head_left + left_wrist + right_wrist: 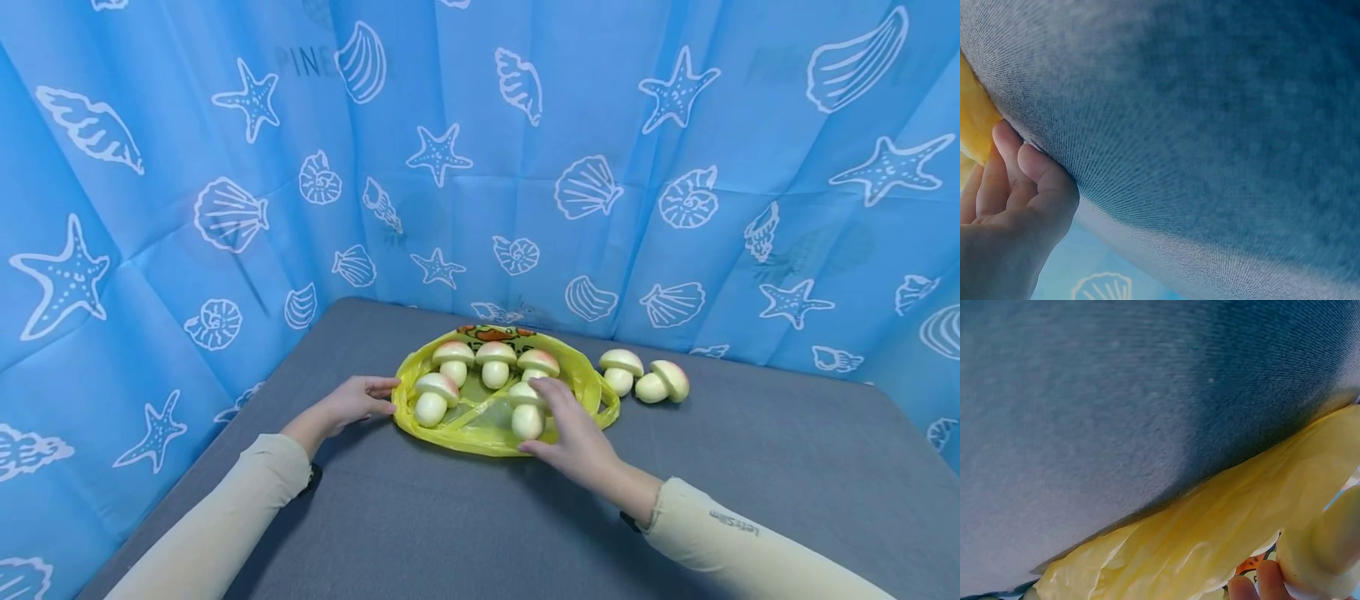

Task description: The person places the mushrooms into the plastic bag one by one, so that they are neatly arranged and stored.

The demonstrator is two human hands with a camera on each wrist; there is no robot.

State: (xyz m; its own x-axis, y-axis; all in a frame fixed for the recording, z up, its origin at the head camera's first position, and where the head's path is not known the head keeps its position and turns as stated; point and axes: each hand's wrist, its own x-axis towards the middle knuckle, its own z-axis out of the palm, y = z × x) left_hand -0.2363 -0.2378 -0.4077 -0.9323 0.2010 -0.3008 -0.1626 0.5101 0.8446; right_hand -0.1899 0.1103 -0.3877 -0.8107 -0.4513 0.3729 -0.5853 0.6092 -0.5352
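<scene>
A yellow plastic bag [480, 446] lies spread wide on the grey table, several pale mushrooms with pink-tinged caps resting inside its rim. My right hand [573, 437] reaches over the bag's near right side, holding a mushroom [527, 421] with fingers on the cap and thumb by the stem. In the right wrist view, two fingertips [1269, 581] show beside that mushroom [1310, 562]. At the bag's left edge, my left hand [352, 404] touches the plastic with extended fingers, close to another mushroom [430, 408]. The left wrist view shows the yellow plastic [975, 119] right at the fingertips.
Two more mushrooms stand outside the bag on its right: one upright [619, 375], one tipped over [663, 383]. A bag handle loop [611, 408] points toward them. Behind the grey table [420, 517] hangs a blue curtain [480, 167] with white shells and starfish.
</scene>
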